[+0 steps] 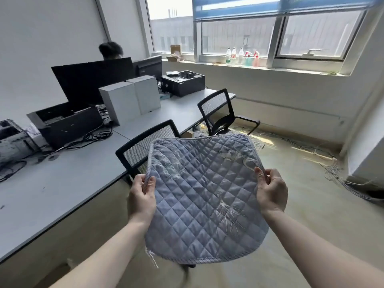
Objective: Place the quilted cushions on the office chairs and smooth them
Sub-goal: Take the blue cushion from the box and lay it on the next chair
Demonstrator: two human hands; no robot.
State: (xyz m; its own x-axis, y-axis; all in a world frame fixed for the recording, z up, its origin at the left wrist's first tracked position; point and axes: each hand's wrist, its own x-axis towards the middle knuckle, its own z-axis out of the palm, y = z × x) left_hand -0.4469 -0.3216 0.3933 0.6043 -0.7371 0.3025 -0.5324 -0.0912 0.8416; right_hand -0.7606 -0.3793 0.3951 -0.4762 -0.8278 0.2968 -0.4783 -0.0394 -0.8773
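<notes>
On the long grey desk at the left lie two open black computer cases, their insides dark and hard to make out, with loose cables beside them. Two white boxes stand closed next to a dark monitor, and a third open black case sits at the desk's far end. Two black mesh chairs are pushed up to the desk; the nearer one is partly hidden behind one blue quilted cushion, held in the air in front of it. The left hand pinches the cushion's left edge between thumb and fingers, and the right hand pinches the right edge the same way. On the windowsill stand three clear bottles and two spray bottles, one greenish, one pink.
</notes>
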